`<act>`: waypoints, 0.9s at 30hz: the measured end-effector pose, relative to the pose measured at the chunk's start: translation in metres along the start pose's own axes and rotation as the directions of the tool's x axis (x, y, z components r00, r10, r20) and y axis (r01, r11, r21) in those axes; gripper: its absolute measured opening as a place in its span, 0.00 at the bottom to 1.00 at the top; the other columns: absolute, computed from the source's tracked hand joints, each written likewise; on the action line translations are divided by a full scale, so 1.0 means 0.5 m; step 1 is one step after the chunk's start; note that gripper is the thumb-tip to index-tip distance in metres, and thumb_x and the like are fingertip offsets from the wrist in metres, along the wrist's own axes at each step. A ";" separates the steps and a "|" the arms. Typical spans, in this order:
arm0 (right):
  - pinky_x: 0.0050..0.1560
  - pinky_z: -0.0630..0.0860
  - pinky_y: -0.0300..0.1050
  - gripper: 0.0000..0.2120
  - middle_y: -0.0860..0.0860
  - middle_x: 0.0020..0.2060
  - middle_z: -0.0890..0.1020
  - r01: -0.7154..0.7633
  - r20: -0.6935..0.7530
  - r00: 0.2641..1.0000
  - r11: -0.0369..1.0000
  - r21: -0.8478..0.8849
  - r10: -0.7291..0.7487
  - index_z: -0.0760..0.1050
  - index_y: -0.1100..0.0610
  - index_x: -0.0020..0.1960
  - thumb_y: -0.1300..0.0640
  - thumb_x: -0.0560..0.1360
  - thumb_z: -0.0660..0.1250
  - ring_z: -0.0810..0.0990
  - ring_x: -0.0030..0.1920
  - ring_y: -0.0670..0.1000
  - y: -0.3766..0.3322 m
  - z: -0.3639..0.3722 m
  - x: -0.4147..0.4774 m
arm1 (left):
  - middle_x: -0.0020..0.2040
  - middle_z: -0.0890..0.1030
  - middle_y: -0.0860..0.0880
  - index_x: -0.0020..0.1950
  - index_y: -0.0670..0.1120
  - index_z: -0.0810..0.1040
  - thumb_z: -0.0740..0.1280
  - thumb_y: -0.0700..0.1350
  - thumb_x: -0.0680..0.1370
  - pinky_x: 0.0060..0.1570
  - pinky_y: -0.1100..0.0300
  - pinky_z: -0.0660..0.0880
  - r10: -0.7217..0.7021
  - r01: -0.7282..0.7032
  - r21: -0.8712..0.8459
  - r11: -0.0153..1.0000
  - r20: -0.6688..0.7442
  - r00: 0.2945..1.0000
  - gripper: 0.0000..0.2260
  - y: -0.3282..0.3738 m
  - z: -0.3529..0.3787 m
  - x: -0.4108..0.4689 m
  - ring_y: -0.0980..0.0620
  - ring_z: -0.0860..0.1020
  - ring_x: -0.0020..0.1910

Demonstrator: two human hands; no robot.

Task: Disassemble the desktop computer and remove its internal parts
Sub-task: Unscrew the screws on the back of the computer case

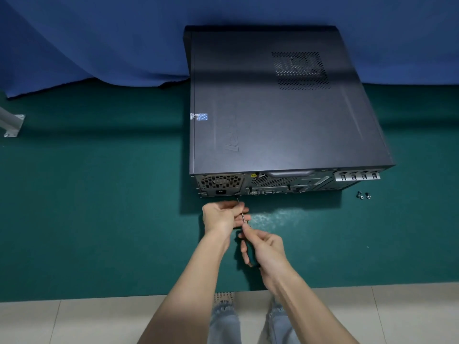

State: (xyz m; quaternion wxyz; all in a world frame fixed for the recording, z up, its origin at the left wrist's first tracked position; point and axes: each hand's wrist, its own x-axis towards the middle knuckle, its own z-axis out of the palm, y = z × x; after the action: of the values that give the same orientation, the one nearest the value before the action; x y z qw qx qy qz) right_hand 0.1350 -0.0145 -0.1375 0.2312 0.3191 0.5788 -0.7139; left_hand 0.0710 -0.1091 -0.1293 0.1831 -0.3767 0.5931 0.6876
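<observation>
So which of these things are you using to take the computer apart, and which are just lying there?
For the job: computer case, screwdriver, left hand, right hand, loose screws.
Just lying about: blue cloth, metal bracket, floor drain.

The green bench (99, 194) carries the case (273, 108), lying flat; screws (363, 195) lie near its near right corner, a grey bracket (12, 124) well to its left.
</observation>
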 end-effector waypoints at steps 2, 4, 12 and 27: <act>0.24 0.62 0.42 0.15 0.54 0.23 0.73 0.090 -0.159 0.979 0.966 -0.241 -0.130 0.74 0.62 0.37 0.51 0.74 0.70 0.65 0.21 0.50 0.004 0.007 0.001 | 0.36 0.82 0.39 0.45 0.35 0.78 0.73 0.33 0.70 0.26 0.62 0.76 0.013 -0.012 0.052 0.999 -0.015 1.000 0.06 0.000 0.008 -0.002 0.49 0.81 0.27; 0.23 0.65 0.41 0.19 0.54 0.25 0.74 -0.009 -0.096 0.995 0.997 -0.080 0.002 0.76 0.62 0.38 0.46 0.74 0.69 0.67 0.21 0.51 0.000 0.006 -0.005 | 0.36 0.82 0.38 0.46 0.33 0.78 0.72 0.31 0.71 0.25 0.62 0.76 0.006 -0.005 0.053 0.999 -0.022 1.000 0.06 0.005 0.008 0.000 0.49 0.81 0.27; 0.18 0.60 0.34 0.16 0.53 0.22 0.75 0.029 -0.159 0.986 0.987 -0.158 -0.055 0.73 0.62 0.38 0.51 0.75 0.69 0.67 0.17 0.48 0.000 0.008 -0.006 | 0.37 0.83 0.37 0.44 0.34 0.79 0.75 0.33 0.68 0.28 0.61 0.78 -0.012 0.013 0.035 0.999 -0.035 0.999 0.09 0.006 0.008 0.001 0.47 0.82 0.30; 0.22 0.66 0.38 0.25 0.57 0.34 0.78 -0.373 0.299 0.911 0.878 0.299 0.285 0.80 0.64 0.49 0.42 0.78 0.59 0.72 0.25 0.50 -0.019 -0.007 -0.023 | 0.31 0.82 0.41 0.41 0.34 0.78 0.72 0.34 0.72 0.29 0.61 0.78 -0.072 0.075 -0.064 0.995 0.047 0.996 0.04 0.006 -0.007 0.013 0.49 0.81 0.28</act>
State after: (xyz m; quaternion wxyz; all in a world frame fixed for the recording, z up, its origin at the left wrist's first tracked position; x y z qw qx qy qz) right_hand 0.1371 -0.0094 -0.1230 0.3595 0.3586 0.3461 -0.7889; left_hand 0.0659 -0.1142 -0.1319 0.2089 -0.3889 0.5515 0.7078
